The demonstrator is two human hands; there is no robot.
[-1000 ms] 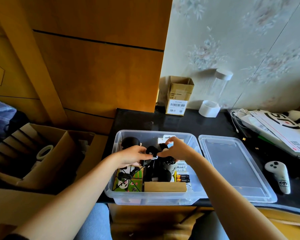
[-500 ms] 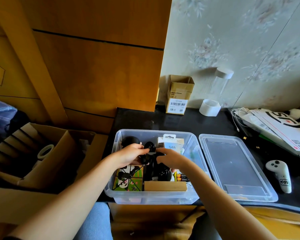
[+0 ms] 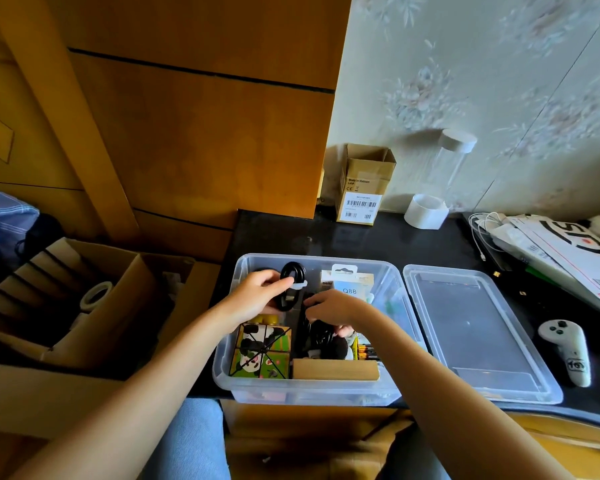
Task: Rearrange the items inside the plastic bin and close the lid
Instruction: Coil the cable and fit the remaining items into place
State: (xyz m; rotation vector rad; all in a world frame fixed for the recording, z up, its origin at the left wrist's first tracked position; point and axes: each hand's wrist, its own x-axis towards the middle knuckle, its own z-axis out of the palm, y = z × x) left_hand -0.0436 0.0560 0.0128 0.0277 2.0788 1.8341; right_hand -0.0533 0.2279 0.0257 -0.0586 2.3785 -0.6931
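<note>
A clear plastic bin (image 3: 392, 271) stands open on the black desk. Its clear lid (image 3: 475, 334) lies flat just to the right. My left hand (image 3: 257, 296) grips a coiled black cable with a white tie (image 3: 291, 285) above the bin's back left part. My right hand (image 3: 333, 311) reaches down into the bin's middle, fingers curled on a second black cable bundle (image 3: 321, 336). Inside lie a panda-print box (image 3: 262, 351), a wooden block (image 3: 335, 370), batteries (image 3: 366, 351) and a Q88 package (image 3: 349, 289).
A small cardboard box (image 3: 364, 188) and a clear bottle with a white cup (image 3: 437, 188) stand at the wall. A white controller (image 3: 565, 351) lies right of the lid, papers and white cords (image 3: 548, 251) behind it. An open carton with tape roll (image 3: 94, 296) sits left.
My left hand has lifted the coiled cable toward the bin's back left. My right hand has let go of it and dropped lower into the bin's middle.
</note>
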